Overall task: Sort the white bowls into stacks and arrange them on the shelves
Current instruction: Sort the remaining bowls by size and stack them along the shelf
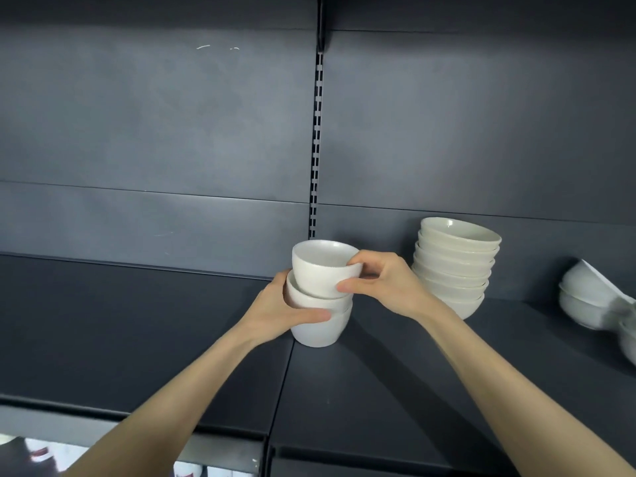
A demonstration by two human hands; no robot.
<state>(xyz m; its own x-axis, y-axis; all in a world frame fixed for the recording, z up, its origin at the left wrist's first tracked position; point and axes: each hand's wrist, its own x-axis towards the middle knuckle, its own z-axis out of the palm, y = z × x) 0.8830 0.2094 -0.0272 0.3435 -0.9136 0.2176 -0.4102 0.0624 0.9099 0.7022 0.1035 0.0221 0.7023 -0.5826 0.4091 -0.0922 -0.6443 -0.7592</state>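
Observation:
A short stack of three small white bowls [318, 330] stands on the dark shelf [137, 339] near its middle seam. My left hand [287, 313] wraps the stack's lower bowls from the left, thumb across the front. My right hand [382, 278] pinches the rim of the top bowl [320, 266], which sits tilted in the stack. To the right stands a taller stack of several wider white bowls [456, 263], just behind my right wrist.
More white bowls [592, 297] lie tipped at the shelf's far right edge. A slotted upright [316, 139] runs down the dark back panel. The shelf's front lip [206, 426] is near my forearms, with items below it at bottom left.

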